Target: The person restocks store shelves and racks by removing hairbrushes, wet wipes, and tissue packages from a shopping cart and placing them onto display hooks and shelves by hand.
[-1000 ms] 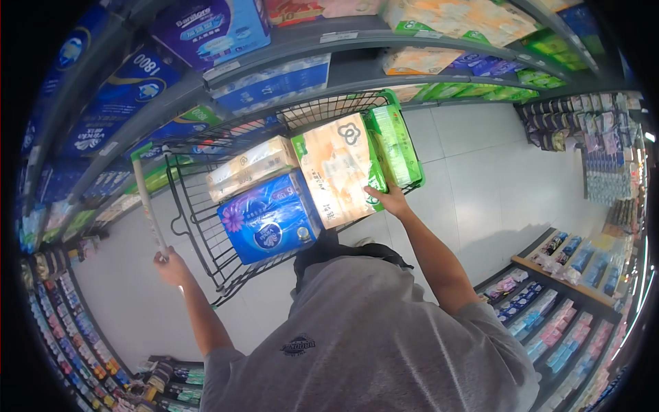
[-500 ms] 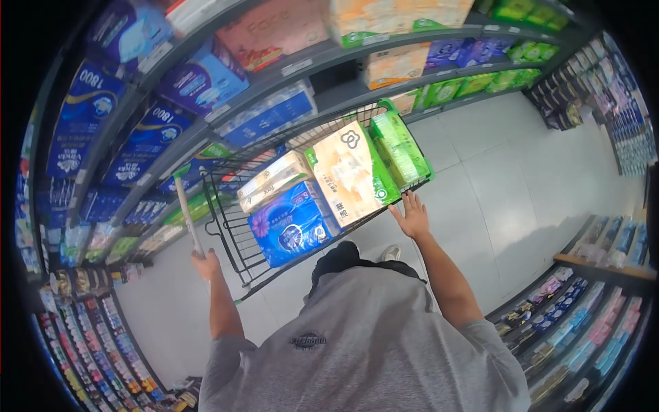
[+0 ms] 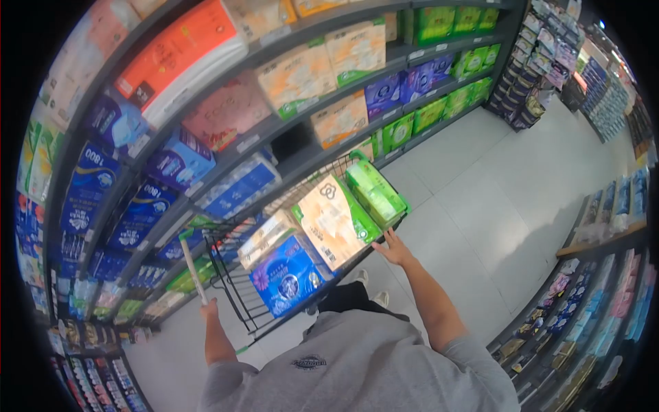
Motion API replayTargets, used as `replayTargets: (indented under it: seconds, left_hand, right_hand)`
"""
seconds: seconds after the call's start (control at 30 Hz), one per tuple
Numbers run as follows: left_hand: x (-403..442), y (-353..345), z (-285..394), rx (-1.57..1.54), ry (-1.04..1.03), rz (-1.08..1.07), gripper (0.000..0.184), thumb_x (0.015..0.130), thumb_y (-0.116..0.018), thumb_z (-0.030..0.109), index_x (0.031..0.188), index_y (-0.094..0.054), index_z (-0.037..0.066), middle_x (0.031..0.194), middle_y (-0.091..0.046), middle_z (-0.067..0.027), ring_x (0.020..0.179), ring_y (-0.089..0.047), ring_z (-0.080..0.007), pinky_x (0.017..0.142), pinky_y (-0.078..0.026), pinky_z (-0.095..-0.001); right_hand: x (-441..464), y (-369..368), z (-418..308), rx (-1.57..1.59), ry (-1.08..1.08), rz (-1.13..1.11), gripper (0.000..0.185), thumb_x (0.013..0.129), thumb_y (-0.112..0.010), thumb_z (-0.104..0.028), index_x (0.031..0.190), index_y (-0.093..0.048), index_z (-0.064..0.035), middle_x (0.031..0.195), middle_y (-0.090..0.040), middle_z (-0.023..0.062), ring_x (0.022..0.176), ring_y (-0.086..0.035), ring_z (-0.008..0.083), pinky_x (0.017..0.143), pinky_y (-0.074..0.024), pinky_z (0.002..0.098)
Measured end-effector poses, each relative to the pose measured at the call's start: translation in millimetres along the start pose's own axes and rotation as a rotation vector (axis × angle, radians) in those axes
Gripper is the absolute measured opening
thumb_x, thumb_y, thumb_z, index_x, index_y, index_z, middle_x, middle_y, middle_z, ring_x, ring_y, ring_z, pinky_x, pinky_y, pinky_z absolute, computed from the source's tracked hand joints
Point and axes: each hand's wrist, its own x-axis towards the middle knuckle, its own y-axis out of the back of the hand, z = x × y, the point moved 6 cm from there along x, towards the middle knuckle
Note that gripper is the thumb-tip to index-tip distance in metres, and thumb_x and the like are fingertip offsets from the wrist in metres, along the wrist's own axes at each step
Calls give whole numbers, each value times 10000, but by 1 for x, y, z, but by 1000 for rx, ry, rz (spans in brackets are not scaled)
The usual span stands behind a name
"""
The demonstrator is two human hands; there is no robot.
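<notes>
A wire shopping cart (image 3: pixel 238 292) with green corner pieces stands slanted before me, loaded with packs. Its pale handle bar (image 3: pixel 193 266) is in my left hand (image 3: pixel 209 309), closed round the near end. My right hand (image 3: pixel 393 250) is at the cart's near side rim, thumb and fingers bent over it, beside a large cream-and-orange tissue pack (image 3: pixel 332 218). Also in the cart lie a green pack (image 3: pixel 375 192), a blue pack (image 3: pixel 285 275) with a purple flower, and a cream tissue pack (image 3: pixel 268 237). The undersides of the right fingers are hidden.
Shelves (image 3: pixel 302 110) of tissue packs run along the cart's far side, close to it. A hanging-goods rack (image 3: pixel 525 89) stands at their far end. Low shelves (image 3: pixel 556 323) with small packets are to my right. Grey tiled floor (image 3: pixel 467 185) stretches ahead on the right.
The view has tilted up, so cart and hands sit lower and the cart slightly more left. My right hand's spread fingers have bent in at the rim; the left keeps the handle.
</notes>
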Motion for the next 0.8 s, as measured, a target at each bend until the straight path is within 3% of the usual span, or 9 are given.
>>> replayTargets:
  seconds: [0.03, 0.1, 0.17, 0.23, 0.27, 0.33, 0.53, 0.63, 0.8]
  left_hand:
    - [1, -2, -1, -48, 75, -135, 576, 725, -737, 344, 1090, -605, -81, 848, -691, -166, 766, -696, -311, 675, -548, -402]
    - [5, 0, 1, 18, 84, -85, 509, 718, -726, 351, 973, -618, -75, 695, -665, -152, 550, -662, -251, 496, -519, -374]
    - [-2, 1, 10, 88, 86, -59, 457, 738, -692, 345, 962, -639, -50, 717, -669, -162, 561, -665, -259, 529, -534, -393]
    - [8, -8, 7, 182, 68, 66, 391, 768, -645, 292, 1005, -658, -20, 927, -698, -209, 894, -693, -357, 774, -548, -444]
    - [14, -17, 5, 174, 56, 59, 391, 768, -645, 292, 1005, -658, -20, 927, -698, -209, 894, -693, -357, 774, -548, -444]
    - [-36, 10, 23, 187, 2, 89, 431, 774, -630, 294, 1082, -634, -8, 1077, -670, -235, 1051, -638, -394, 907, -504, -469]
    - [-71, 13, 21, 233, 62, 110, 478, 790, -622, 290, 1183, -537, 32, 1126, -654, -214, 1055, -631, -404, 918, -489, -500]
    - [-56, -5, 2, 223, 93, 195, 469, 790, -626, 292, 1180, -501, 66, 1093, -662, -192, 1037, -638, -401, 905, -494, -505]
    - [-89, 10, 8, 194, 151, 265, 464, 778, -641, 308, 1152, -495, 76, 1111, -647, -184, 1055, -628, -391, 888, -500, -509]
  right_hand:
    - [-1, -4, 3, 50, 20, 15, 1060, 803, -403, -815, 1523, -225, -58, 1614, -87, 127, 1462, -168, 353, 1174, -202, 426]
    - [-3, -5, 5, 111, 38, 57, 1054, 808, -422, -802, 1521, -228, -51, 1612, -84, 137, 1461, -173, 351, 1176, -200, 400]
    - [-6, -7, 4, 162, 47, 63, 1008, 840, -428, -763, 1518, -231, -43, 1610, -88, 145, 1465, -173, 331, 1179, -189, 396]
    - [-9, -3, 9, 187, 49, 91, 983, 854, -423, -749, 1518, -237, -49, 1610, -92, 140, 1462, -187, 328, 1176, -196, 394]
    - [-8, -5, 10, 199, 58, 94, 957, 867, -417, -734, 1518, -242, -55, 1610, -97, 136, 1458, -201, 326, 1174, -204, 392]
    - [-9, -7, 13, 175, 50, 93, 931, 877, -410, -722, 1516, -254, -64, 1610, -104, 130, 1449, -227, 326, 1168, -218, 393]
    - [-23, 17, -5, -20, -12, 94, 815, 890, -333, -738, 1494, -351, -191, 1603, -194, 10, 1387, -360, 338, 1100, -334, 454]
    - [-23, 28, -18, -220, -22, 91, 770, 909, -341, -706, 1479, -373, -189, 1577, -266, 38, 1346, -400, 377, 1090, -343, 502]
    - [-31, 70, -19, -278, 27, -38, 788, 910, -295, -731, 1460, -410, -178, 1571, -279, 49, 1369, -371, 354, 1092, -351, 463]
